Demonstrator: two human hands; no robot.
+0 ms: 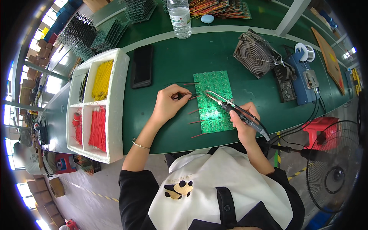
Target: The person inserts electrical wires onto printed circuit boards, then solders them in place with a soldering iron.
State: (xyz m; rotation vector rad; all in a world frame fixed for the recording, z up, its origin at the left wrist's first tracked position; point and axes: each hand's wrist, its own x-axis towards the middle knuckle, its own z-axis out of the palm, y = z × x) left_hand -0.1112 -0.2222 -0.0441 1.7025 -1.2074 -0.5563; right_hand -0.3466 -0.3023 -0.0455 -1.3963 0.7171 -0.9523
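Observation:
A green circuit board panel (pixel 215 115) lies flat on the green worktop in front of me. Several short red wires (pixel 194 122) stick out from its left edge. My left hand (pixel 171 100) is beside that edge, its fingers pinched on a thin black wire (pixel 193 94) that reaches to the board. My right hand (pixel 245 122) grips a soldering iron (pixel 245 117) with a thin metal tube fixed along it. The iron's tip points at the upper part of the board, near the end of the black wire; whether they touch is too small to tell.
Left is a white foam tray (pixel 118 111) of yellow, red and black wires, with a black phone (pixel 142 67) beside it. A water bottle (pixel 180 21) stands behind. Right are a small fan (pixel 255 55), a blue soldering machine (pixel 303 76) with a wire spool, and a standing fan (pixel 333 168).

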